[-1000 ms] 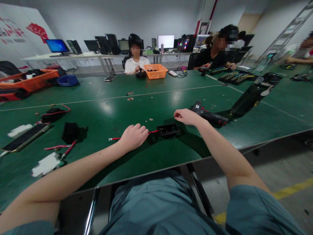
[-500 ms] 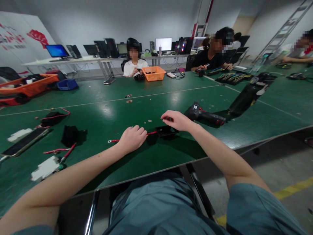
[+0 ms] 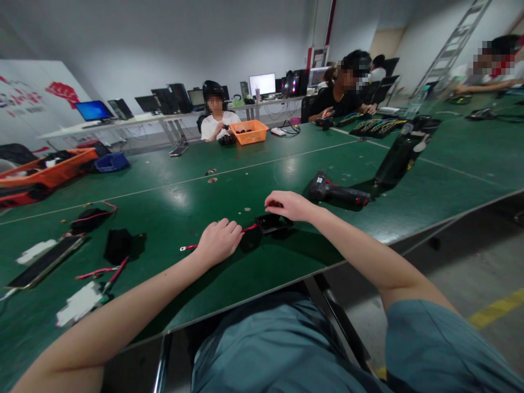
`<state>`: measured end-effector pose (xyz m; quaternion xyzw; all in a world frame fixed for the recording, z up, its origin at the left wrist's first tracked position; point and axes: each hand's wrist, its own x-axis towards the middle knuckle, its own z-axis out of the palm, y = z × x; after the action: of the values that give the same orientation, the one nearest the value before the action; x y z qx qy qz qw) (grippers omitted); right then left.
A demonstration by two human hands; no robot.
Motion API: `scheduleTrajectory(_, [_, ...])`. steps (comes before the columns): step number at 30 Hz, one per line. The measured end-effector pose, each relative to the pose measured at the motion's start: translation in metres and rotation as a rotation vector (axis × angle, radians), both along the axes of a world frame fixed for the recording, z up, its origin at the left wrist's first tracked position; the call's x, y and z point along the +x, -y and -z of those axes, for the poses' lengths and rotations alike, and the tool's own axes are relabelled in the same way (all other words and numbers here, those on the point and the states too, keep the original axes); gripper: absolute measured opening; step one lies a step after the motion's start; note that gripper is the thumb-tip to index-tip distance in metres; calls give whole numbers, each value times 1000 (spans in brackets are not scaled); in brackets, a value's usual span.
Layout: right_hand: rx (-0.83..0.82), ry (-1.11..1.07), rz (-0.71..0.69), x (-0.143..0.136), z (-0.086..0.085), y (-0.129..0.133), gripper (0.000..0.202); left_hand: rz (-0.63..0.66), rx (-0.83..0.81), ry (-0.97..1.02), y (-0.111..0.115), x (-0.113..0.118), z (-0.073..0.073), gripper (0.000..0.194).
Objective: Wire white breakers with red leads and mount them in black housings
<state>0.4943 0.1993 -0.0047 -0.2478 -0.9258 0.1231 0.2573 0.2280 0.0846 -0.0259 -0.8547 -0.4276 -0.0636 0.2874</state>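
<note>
My left hand (image 3: pixel 220 240) rests low over the green table, its fingers curled round a red cable (image 3: pixel 248 227). A metal ring lug (image 3: pixel 183 248) on the cable's far left end sticks out past the hand. To the right, the cable runs into a small open black plastic housing (image 3: pixel 268 224) lying on the table. Just above that housing is my right hand (image 3: pixel 291 206), fingers bent and thumb drawn towards them in a pinch. Whatever lies between those fingertips is too small to make out. Part of the housing is hidden behind the right hand.
Beyond my right hand lie a black cordless screwdriver (image 3: pixel 338 191) and a dark bottle (image 3: pixel 403 155). At left are a phone (image 3: pixel 47 262), a black box (image 3: pixel 117 245) and a white breaker-like part (image 3: pixel 79 303). An orange basket (image 3: pixel 249 132) stands near a seated person (image 3: pixel 219 117).
The whole view has shifted slightly with my head. Both hands stay about where they were: the left on the red cable, the right over the black housing.
</note>
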Motion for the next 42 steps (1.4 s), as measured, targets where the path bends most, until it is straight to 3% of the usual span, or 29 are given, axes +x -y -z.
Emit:
scheduleTrajectory(13, [32, -28, -63, -3, -5, 13, 16, -13, -2, 4, -1, -2, 2, 29])
scheduleTrajectory(42, [-92, -49, -243, -9, -11, 20, 14, 12, -9, 98, -3, -4, 4, 26])
